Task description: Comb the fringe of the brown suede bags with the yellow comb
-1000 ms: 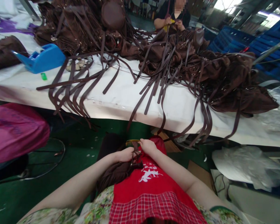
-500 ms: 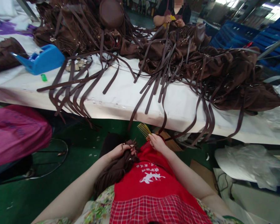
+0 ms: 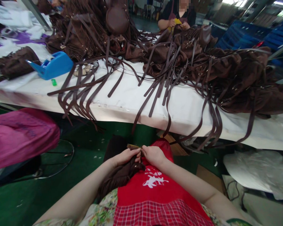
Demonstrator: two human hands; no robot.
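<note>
On my lap lies a dark brown fringed bag (image 3: pixel 118 177), partly covered by my left forearm. My left hand (image 3: pixel 128 156) is closed around strands at the bag's upper end. Close against it, my right hand (image 3: pixel 153 155) pinches a yellow comb (image 3: pixel 133 146), seen almost edge-on above the left fingers. The comb's teeth are mostly hidden, and I cannot tell how far they sit in the strands. Under the bag and my right hand is a red apron (image 3: pixel 141 185).
A white table (image 3: pixel 122 110) spans the view ahead, bearing heaped brown bags (image 3: pixel 240 72) whose straps hang over its edge. A blue tape dispenser (image 3: pixel 55 66) stands at left. Opposite, a person (image 3: pixel 176 18) holds something yellow. A pink-covered stool (image 3: pixel 23 135) is left; plastic bags (image 3: pixel 250 169) lie right.
My right hand has brought the comb leftward and down to my left hand, turning it from upright to nearly flat. My left hand keeps hold of the strands. The view has shifted slightly.
</note>
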